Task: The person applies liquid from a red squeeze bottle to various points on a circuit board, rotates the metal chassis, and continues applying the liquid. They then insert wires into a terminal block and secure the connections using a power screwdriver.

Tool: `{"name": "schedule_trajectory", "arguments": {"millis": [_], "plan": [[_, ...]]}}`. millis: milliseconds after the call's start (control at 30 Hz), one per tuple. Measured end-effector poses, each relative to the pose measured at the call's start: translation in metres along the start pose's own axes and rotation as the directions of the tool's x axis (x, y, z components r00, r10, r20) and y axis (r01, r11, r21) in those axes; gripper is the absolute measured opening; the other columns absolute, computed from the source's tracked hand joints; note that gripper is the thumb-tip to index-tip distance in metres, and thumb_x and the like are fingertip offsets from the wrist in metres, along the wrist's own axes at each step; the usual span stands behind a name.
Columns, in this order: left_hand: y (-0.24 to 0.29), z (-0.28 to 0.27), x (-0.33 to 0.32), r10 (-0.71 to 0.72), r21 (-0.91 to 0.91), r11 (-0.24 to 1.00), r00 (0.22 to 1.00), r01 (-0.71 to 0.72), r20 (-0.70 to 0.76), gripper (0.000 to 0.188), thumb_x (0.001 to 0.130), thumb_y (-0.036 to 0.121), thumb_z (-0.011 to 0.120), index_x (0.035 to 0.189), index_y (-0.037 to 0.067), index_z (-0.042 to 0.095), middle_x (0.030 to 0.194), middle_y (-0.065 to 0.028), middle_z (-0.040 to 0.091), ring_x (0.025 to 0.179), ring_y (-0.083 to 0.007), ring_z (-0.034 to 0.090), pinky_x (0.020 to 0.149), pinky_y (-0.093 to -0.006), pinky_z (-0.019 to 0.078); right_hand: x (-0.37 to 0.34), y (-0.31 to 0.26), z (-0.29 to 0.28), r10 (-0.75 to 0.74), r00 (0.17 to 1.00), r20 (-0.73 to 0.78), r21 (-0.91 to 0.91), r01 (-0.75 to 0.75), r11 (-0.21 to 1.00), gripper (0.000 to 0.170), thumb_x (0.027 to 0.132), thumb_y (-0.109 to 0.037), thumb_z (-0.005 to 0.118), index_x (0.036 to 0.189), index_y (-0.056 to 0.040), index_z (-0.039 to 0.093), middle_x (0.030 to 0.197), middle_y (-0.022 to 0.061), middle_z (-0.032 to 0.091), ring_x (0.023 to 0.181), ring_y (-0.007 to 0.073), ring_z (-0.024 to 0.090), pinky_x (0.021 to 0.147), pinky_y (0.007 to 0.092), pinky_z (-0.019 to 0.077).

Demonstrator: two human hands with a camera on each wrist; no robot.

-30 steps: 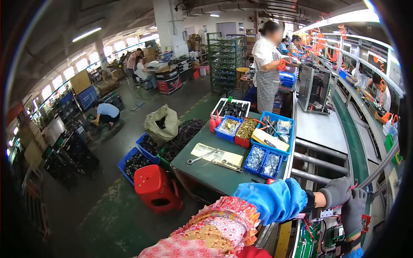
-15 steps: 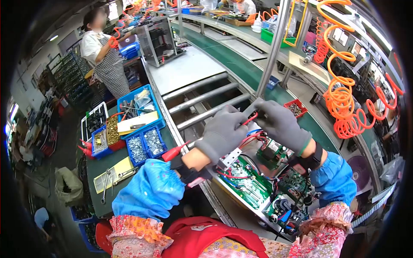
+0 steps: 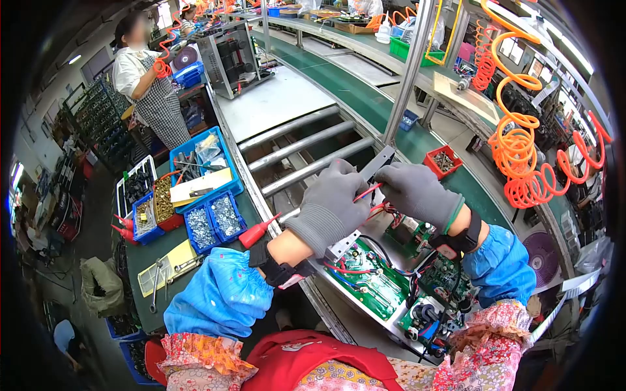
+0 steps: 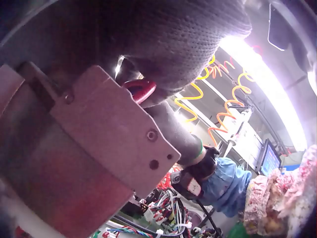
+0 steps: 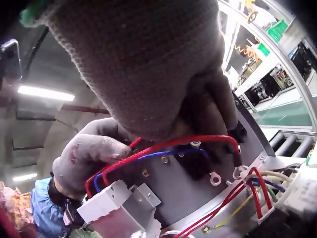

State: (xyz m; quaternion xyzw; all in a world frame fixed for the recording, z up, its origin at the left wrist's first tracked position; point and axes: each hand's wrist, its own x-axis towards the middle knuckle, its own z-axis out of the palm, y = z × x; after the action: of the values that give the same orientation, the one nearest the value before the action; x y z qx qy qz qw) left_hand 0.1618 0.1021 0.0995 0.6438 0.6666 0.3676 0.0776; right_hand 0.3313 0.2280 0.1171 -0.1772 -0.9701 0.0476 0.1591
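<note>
In the head view both hands wear grey gloves and meet over an opened unit with green circuit boards point(image 3: 368, 277). A red wire point(image 3: 368, 191) spans the gap between their fingertips. My left hand point(image 3: 332, 205) pinches it from the left. Opposite, my right hand point(image 3: 420, 195) has its curled fingers at the other end. Behind the fingers stands a grey metal panel point(image 3: 378, 161). From the right wrist, red and blue wires point(image 5: 185, 150) rise out of a white block point(image 5: 106, 203); a loose ring terminal point(image 5: 215, 178) hangs near the panel. The right fingertips are partly hidden in shadow.
Left of the unit, a green-topped table point(image 3: 145, 257) bears blue bins of small hardware point(image 3: 213, 221), wrenches point(image 3: 156, 287) and a red bottle point(image 3: 259, 231). Metal rollers point(image 3: 313, 156) lie ahead. A red bin point(image 3: 442, 161) and hanging orange coiled hoses point(image 3: 521, 163) are at right.
The head view has swung from the table and workshop at left round to the unit. Over the last half second both hands stay together at the wire, and more of the metal panel shows.
</note>
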Motion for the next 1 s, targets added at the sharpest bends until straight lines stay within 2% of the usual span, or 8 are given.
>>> {"name": "schedule_trajectory", "arguments": {"millis": [100, 167, 300, 400, 600, 667, 900, 1000], "plan": [[0.004, 0.001, -0.002, 0.049, 0.080, 0.996, 0.999, -0.049, 0.010, 0.021, 0.078, 0.021, 0.066, 0.091, 0.007, 0.073, 0.114, -0.0134, 0.061, 0.102, -0.0324, 0.063, 0.088, -0.0453, 0.0524, -0.002, 0.004, 0.000, -0.005, 1.000, -0.019, 0.013, 0.005, 1.000, 0.019, 0.083, -0.009, 0.064, 0.101, -0.0069, 0.068, 0.086, 0.0153, 0.068, 0.083, 0.0361, 0.067, 0.070, 0.0431, 0.0542], [0.004, 0.001, -0.001, 0.091, 0.114, 0.989, 0.996, -0.093, 0.018, 0.022, 0.077, 0.021, 0.065, 0.090, 0.005, 0.073, 0.113, -0.0131, 0.061, 0.103, -0.0321, 0.062, 0.088, -0.0458, 0.0524, -0.002, 0.009, 0.008, -0.051, 0.997, -0.058, 0.103, 0.057, 0.993, 0.018, 0.084, -0.010, 0.061, 0.101, -0.0079, 0.067, 0.084, 0.0162, 0.067, 0.081, 0.0370, 0.066, 0.069, 0.0449, 0.0537], [0.003, 0.000, -0.002, 0.066, 0.056, 0.996, 0.998, -0.066, 0.002, 0.020, 0.075, 0.020, 0.067, 0.086, 0.005, 0.072, 0.110, -0.0139, 0.062, 0.099, -0.0322, 0.064, 0.086, -0.0432, 0.0531, 0.001, 0.012, 0.015, -0.035, 0.999, -0.042, 0.170, 0.042, 0.985, 0.019, 0.084, -0.010, 0.060, 0.102, -0.0090, 0.067, 0.083, 0.0169, 0.067, 0.080, 0.0377, 0.066, 0.068, 0.0458, 0.0534], [0.000, 0.001, -0.002, 0.019, -0.024, 1.000, 0.999, -0.020, -0.028, 0.014, 0.073, 0.015, 0.067, 0.080, 0.005, 0.071, 0.107, -0.0150, 0.063, 0.094, -0.0322, 0.065, 0.081, -0.0410, 0.0538, 0.002, 0.008, 0.012, -0.008, 1.000, -0.006, 0.154, 0.009, 0.988, 0.018, 0.083, -0.009, 0.064, 0.101, -0.0066, 0.067, 0.086, 0.0146, 0.067, 0.083, 0.0352, 0.066, 0.071, 0.0424, 0.0543], [0.007, -0.003, 0.001, -0.084, -0.084, 0.994, 0.992, 0.076, -0.095, 0.015, 0.074, 0.010, 0.063, 0.088, 0.005, 0.064, 0.103, -0.0179, 0.062, 0.090, -0.0361, 0.065, 0.081, -0.0422, 0.0519, 0.001, 0.014, 0.014, -0.201, 0.980, 0.002, -0.164, 0.198, 0.966, 0.021, 0.080, -0.010, 0.067, 0.101, -0.0105, 0.064, 0.088, 0.0076, 0.063, 0.081, 0.0297, 0.064, 0.068, 0.0403, 0.0513], [0.006, -0.005, -0.001, -0.066, -0.078, 0.995, 0.997, 0.062, -0.046, 0.017, 0.074, 0.008, 0.061, 0.090, 0.005, 0.062, 0.100, -0.0185, 0.062, 0.088, -0.0371, 0.064, 0.080, -0.0428, 0.0513, 0.002, 0.014, 0.012, -0.251, 0.968, -0.004, -0.217, 0.244, 0.945, 0.019, 0.080, -0.012, 0.066, 0.099, -0.0115, 0.064, 0.087, 0.0070, 0.063, 0.078, 0.0275, 0.065, 0.071, 0.0384, 0.0495], [-0.001, -0.001, -0.001, -0.040, -0.127, 0.992, 0.995, 0.027, -0.096, 0.015, 0.073, 0.006, 0.059, 0.088, 0.006, 0.062, 0.096, -0.0175, 0.061, 0.085, -0.0377, 0.063, 0.078, -0.0438, 0.0508, 0.003, 0.011, 0.010, -0.330, 0.944, -0.009, -0.262, 0.316, 0.912, 0.018, 0.076, -0.014, 0.065, 0.095, -0.0123, 0.062, 0.087, 0.0059, 0.062, 0.078, 0.0252, 0.064, 0.077, 0.0358, 0.0476], [-0.002, 0.000, -0.001, -0.028, -0.109, 0.994, 0.994, 0.017, -0.102, 0.015, 0.073, 0.006, 0.059, 0.087, 0.006, 0.063, 0.095, -0.0175, 0.061, 0.085, -0.0380, 0.063, 0.078, -0.0441, 0.0511, 0.006, 0.013, 0.013, -0.346, 0.938, 0.009, -0.336, 0.329, 0.882, 0.021, 0.074, -0.012, 0.068, 0.094, -0.0118, 0.060, 0.080, 0.0053, 0.059, 0.077, 0.0250, 0.064, 0.078, 0.0370, 0.0506]]}}
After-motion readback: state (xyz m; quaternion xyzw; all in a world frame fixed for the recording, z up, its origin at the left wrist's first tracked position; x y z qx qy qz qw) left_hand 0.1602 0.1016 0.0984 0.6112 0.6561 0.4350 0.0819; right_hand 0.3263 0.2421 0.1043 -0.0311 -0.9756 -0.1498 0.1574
